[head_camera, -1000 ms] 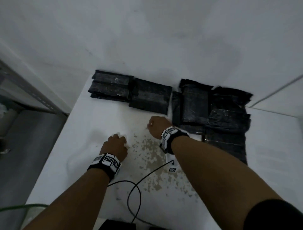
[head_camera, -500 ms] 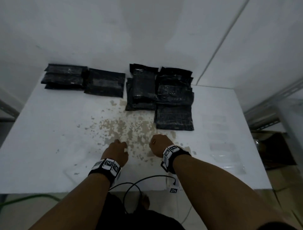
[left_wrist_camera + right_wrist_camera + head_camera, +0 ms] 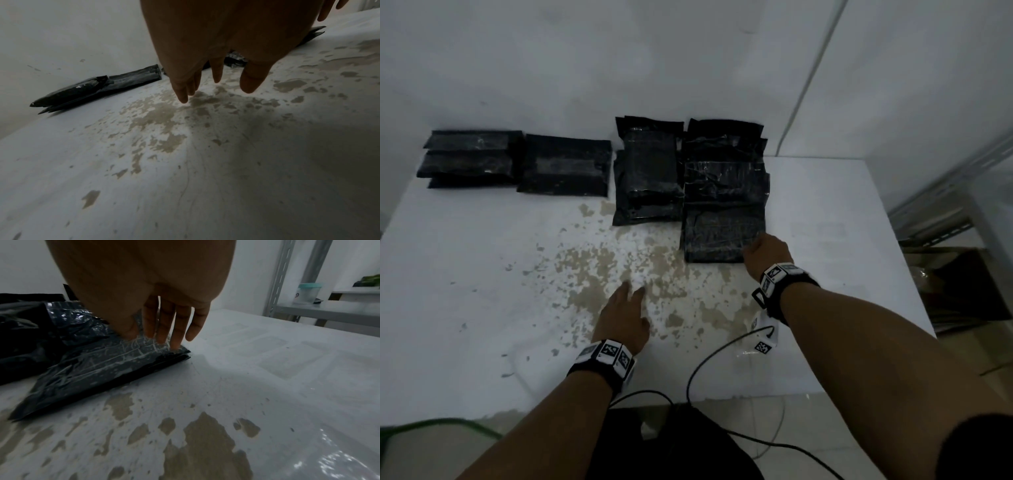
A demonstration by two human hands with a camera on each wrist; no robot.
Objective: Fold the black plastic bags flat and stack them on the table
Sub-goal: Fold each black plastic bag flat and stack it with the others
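Folded black plastic bags lie in stacks along the back of the white table (image 3: 465, 274): a left stack (image 3: 469, 157), a second (image 3: 565, 171), a third (image 3: 647, 178) and a right pile (image 3: 724, 164). The nearest folded bag (image 3: 719, 236) (image 3: 92, 366) lies flat in front of the right pile. My right hand (image 3: 751, 248) (image 3: 160, 339) rests straight fingertips (image 3: 176, 337) and thumb on that bag's near right corner. My left hand (image 3: 631, 294) (image 3: 216, 91) hovers over the bare tabletop with straight fingers, holding nothing. The left stacks (image 3: 92, 89) show beyond it.
A patch of peeled paint (image 3: 619, 267) marks the table's middle. A grey metal rack (image 3: 945, 192) (image 3: 287, 280) with a plastic container (image 3: 308, 292) stands right of the table, a brown box (image 3: 962, 281) below it. Black cables (image 3: 705, 370) hang over the front edge. A wall backs the table.
Both hands were fists near the front edge. The right hand has reached forward and right onto the nearest bag; the left has moved slightly forward and straightened its fingers.
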